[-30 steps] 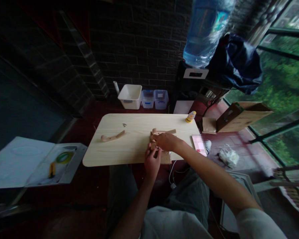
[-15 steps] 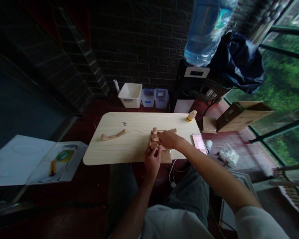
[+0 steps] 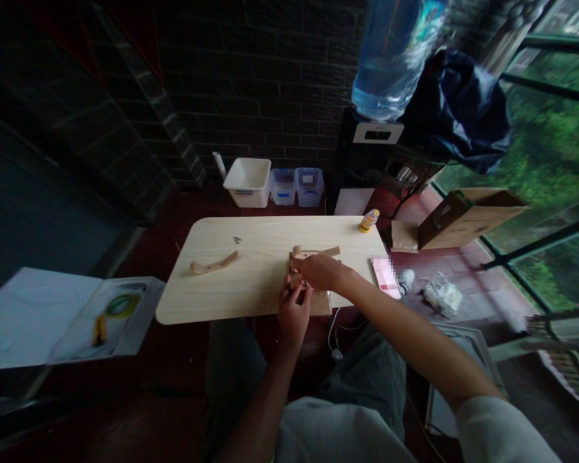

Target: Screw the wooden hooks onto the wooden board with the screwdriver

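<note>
Near the front edge of the pale table (image 3: 251,283), both my hands meet at a small light-brown wooden block (image 3: 296,280). My left hand (image 3: 294,312) grips it from the front, thumb and fingers closed around its lower end. Over it from the right comes my right hand (image 3: 321,271), fingers curled down against the wood and hiding much of it. Just behind lies a curved wooden piece (image 3: 330,251), partly covered by the right hand. A brown board (image 3: 323,302) shows below my right hand at the table edge. Another curved wooden piece with dark holes (image 3: 215,264) rests at the left.
Small metal bits (image 3: 237,240) lie toward the back left. A yellow-capped bottle (image 3: 368,221) stands at the back right corner, with a pink sheet or device (image 3: 385,276) on the right edge. Left of the table is an open white case (image 3: 139,315); bins (image 3: 248,186) stand behind.
My right hand has shifted slightly left and lower over the wooden block, covering more of it. My left hand stays almost in place. The whole view has moved a little.
</note>
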Tool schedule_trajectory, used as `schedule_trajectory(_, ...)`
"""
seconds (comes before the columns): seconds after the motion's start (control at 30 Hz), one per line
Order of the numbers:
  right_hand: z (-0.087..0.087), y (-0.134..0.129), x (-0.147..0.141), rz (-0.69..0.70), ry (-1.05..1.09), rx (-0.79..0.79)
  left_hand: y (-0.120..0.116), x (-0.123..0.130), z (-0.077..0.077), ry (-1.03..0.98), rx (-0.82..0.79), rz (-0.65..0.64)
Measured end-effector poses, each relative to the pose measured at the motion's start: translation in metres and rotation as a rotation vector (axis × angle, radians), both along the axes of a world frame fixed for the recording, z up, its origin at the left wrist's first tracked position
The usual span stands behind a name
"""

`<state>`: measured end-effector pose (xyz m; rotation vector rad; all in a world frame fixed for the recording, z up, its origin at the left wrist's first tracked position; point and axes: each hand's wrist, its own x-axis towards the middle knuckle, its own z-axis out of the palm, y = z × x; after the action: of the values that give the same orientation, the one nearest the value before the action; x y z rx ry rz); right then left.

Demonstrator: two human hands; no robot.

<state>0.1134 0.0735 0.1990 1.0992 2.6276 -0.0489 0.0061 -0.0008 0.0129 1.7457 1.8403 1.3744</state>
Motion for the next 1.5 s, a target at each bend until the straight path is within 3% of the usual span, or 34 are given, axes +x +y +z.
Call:
schedule_trajectory(0.13, -0.003, 0.003, -0.002, -0.040, 0.068, -0.037, 0.000, 0.000, 0.000, 0.001, -0.007, -0.005)
schedule_trajectory(0.3, 0.007, 0.002, -0.006, -0.116, 0.100, -0.085, 0.000, 0.000, 0.000, -0.014, -0.010, 0.013)
schedule_trajectory(0.63, 0.024, -0.003, 0.000, -0.063, 0.115, -0.122, -0.001, -0.001, 0.000, -0.011, 0.004, 0.006)
schedule_trajectory(0.8, 0.017, -0.004, -0.001, -0.033, 0.067, -0.046, 0.000, -0.001, -0.001, -0.035, 0.010, 0.006)
schedule_trajectory(0.93, 0.011, 0.001, -0.001, -0.012, 0.034, -0.073, -0.001, -0.001, 0.000, -0.034, 0.004, 0.005)
schedule_trajectory(1.27, 0.008, 0.002, 0.003, -0.129, 0.065, -0.100, 0.003, -0.002, 0.000, -0.022, -0.024, -0.012)
schedule_trajectory(1.5, 0.000, 0.012, 0.003, -0.032, 0.138, -0.126, 0.003, -0.001, -0.001, -0.009, -0.040, 0.001)
